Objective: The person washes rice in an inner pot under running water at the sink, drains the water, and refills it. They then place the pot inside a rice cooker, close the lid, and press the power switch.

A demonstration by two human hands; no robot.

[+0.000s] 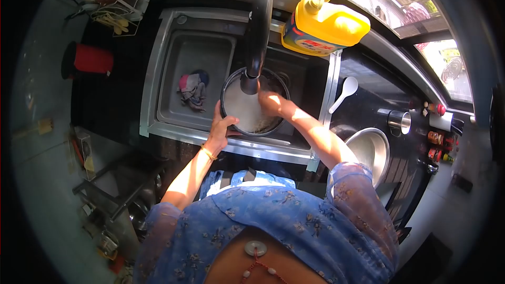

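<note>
A dark-rimmed round pot [224, 111] with cloudy whitish contents stands over the right basin of the sink [152, 84], under the black faucet [259, 31]. My left hand [220, 129] grips the pot's lower left rim, thumb on top of the edge. Inside the pot's upper right part is my right hand [271, 103], blurred, with its fingers partly hidden; whether it holds anything does not show. In the left basin lies a crumpled grey, pink and blue cloth [193, 92].
Behind the sink stands a yellow jug [326, 23]. To the right are a white spoon [344, 93], a metal bowl [386, 152], a metal cup [400, 121] and small jars [435, 138]. A red container [93, 59] and a utensil rack [126, 8] are at left.
</note>
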